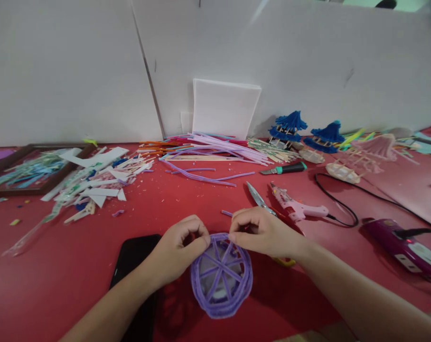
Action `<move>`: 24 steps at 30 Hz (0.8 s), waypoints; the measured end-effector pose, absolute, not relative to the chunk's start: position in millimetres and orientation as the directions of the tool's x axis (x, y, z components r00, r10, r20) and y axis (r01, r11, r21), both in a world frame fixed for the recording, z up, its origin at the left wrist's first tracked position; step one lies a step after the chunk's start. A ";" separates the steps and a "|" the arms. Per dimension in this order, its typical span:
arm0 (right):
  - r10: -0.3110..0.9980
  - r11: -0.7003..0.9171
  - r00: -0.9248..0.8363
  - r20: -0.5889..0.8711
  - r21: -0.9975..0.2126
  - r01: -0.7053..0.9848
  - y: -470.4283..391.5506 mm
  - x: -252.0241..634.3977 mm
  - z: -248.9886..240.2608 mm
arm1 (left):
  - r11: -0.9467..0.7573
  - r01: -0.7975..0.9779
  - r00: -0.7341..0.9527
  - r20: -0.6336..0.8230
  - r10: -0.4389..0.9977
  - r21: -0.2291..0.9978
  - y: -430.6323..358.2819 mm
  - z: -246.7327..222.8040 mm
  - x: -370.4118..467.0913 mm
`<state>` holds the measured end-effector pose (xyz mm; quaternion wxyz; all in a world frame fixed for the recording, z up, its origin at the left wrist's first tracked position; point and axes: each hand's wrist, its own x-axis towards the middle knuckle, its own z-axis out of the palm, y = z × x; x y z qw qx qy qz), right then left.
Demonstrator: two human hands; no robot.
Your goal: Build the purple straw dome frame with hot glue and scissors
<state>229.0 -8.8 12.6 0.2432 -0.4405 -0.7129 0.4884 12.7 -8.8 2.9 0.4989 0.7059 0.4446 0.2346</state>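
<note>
A round purple wheel of fuzzy stems (220, 274), with spokes crossing at its middle, is held up over the red table. My left hand (182, 244) pinches its upper left rim between thumb and fingers. At the upper right rim my right hand (261, 230) pinches it too, fingers curled. Through the spokes something clear and shiny shows behind. A short purple piece (226, 213) lies just beyond my right fingers. Scissors (260, 197) with yellow on the handle lie partly beneath my right hand and forearm.
A black phone (135, 256) lies beside my left forearm. Right of my hands are a pink glue gun (301, 207), a cutter (285, 168), a purple power strip (404, 244) and a cable. Stems (226, 149), scraps (101, 178), a frame (23, 191) and small blue-roofed models (290, 126) line the back.
</note>
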 end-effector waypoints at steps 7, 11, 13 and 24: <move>0.874 0.051 -0.470 -0.123 -0.938 0.342 -7.4 227.0 6.0 | -0.120 0.396 0.505 -0.107 0.856 0.910 -7.3 3.9 13.7; 0.848 -0.212 -0.444 -0.290 -0.953 0.216 -5.5 223.3 4.0 | -0.117 0.388 0.505 -0.105 0.857 0.914 -6.8 2.9 13.2; 0.827 -0.311 -0.446 -0.343 -0.939 0.147 -5.9 221.4 4.2 | -0.101 0.375 0.506 -0.112 0.855 0.922 -6.7 2.4 12.9; 0.856 -0.236 -0.428 -0.290 -0.956 0.175 -10.0 220.4 3.3 | -0.079 0.379 0.479 -0.122 0.869 0.922 -6.4 5.1 14.4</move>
